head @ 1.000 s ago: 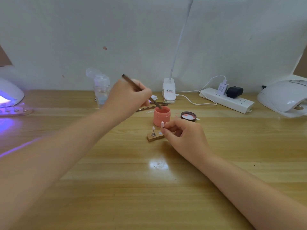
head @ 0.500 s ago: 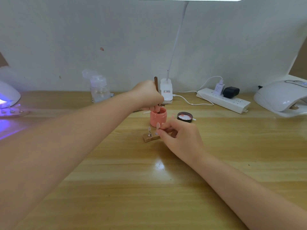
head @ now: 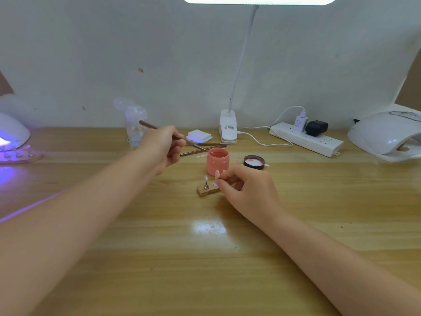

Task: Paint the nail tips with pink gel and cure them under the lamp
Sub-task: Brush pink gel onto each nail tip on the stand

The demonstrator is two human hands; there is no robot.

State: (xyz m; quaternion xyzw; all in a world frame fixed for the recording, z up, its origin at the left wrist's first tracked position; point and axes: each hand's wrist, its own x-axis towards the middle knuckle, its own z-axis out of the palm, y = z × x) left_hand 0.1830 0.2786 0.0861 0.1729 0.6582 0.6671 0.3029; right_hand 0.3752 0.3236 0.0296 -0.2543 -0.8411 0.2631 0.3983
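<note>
left hand point(head: 164, 148) dips brush point(head: 175, 137) into pink gel jar point(head: 217, 161)

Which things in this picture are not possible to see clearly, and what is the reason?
All in the head view:
- Brush tip: too small where it meets the pink gel jar.
- Nail tip stand: hidden by the right hand.
- Right curing lamp: cut by the edge.
- Lit lamp at left: glare hides its inside.
</note>
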